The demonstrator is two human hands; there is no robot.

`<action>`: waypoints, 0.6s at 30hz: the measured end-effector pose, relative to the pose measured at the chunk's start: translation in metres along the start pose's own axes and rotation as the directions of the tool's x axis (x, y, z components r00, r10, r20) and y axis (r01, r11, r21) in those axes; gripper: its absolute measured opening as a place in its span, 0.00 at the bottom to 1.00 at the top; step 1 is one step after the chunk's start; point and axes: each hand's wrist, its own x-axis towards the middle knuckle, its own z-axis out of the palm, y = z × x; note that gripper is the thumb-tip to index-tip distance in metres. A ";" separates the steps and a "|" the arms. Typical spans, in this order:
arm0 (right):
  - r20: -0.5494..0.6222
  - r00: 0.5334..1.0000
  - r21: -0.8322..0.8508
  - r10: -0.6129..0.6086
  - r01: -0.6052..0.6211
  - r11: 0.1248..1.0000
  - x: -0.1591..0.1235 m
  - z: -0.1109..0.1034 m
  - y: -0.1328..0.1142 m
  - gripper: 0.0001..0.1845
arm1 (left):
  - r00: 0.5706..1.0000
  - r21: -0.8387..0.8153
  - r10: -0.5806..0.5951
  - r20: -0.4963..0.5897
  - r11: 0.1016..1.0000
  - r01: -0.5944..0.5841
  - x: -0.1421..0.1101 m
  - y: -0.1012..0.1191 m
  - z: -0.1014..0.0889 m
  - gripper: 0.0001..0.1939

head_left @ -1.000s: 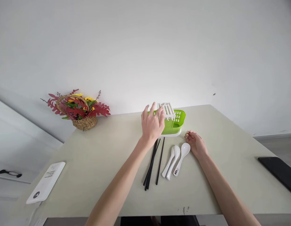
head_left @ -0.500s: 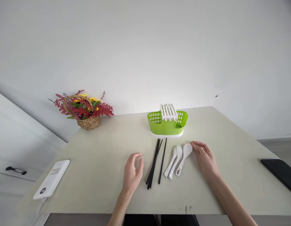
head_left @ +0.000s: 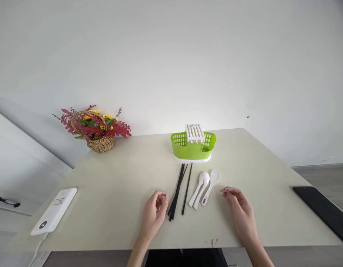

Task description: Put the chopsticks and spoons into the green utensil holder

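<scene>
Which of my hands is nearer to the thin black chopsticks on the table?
Your left hand. It sits just left of the thin black chopsticks, beside their near ends; your right hand is farther off, to the right past the three glossy white spoons.

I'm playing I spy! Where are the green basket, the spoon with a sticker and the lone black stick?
Green basket (head_left: 189, 151): head view, front wall.
Spoon with a sticker (head_left: 210, 189): head view, handle.
Lone black stick (head_left: 187, 189): head view, its middle.

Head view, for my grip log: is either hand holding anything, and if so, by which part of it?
Nothing visible is held: the left hand is loosely curled beside the black chopsticks, the right hand near the white spoons.
</scene>
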 end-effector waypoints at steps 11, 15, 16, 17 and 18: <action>0.238 0.970 -0.157 -0.047 0.086 0.984 -0.007 -0.002 -0.001 0.07 | 0.995 0.247 0.093 0.034 0.964 -0.098 -0.005 0.002 0.007 0.17; 0.272 0.962 -0.144 0.026 0.014 0.989 -0.009 -0.002 -0.003 0.08 | 0.994 0.225 0.104 0.033 0.968 -0.109 -0.005 0.003 0.007 0.18; 0.276 0.960 -0.144 0.048 -0.008 0.990 -0.010 -0.002 -0.004 0.08 | 0.994 0.220 0.106 0.033 0.969 -0.111 -0.005 0.002 0.007 0.19; 0.280 0.958 -0.147 0.067 -0.026 0.989 -0.011 -0.002 -0.005 0.07 | 0.993 0.217 0.109 0.034 0.969 -0.114 -0.005 0.002 0.007 0.19; 0.284 0.956 -0.150 0.080 -0.038 0.988 -0.011 -0.002 -0.005 0.07 | 0.993 0.216 0.112 0.034 0.969 -0.116 -0.005 0.002 0.007 0.19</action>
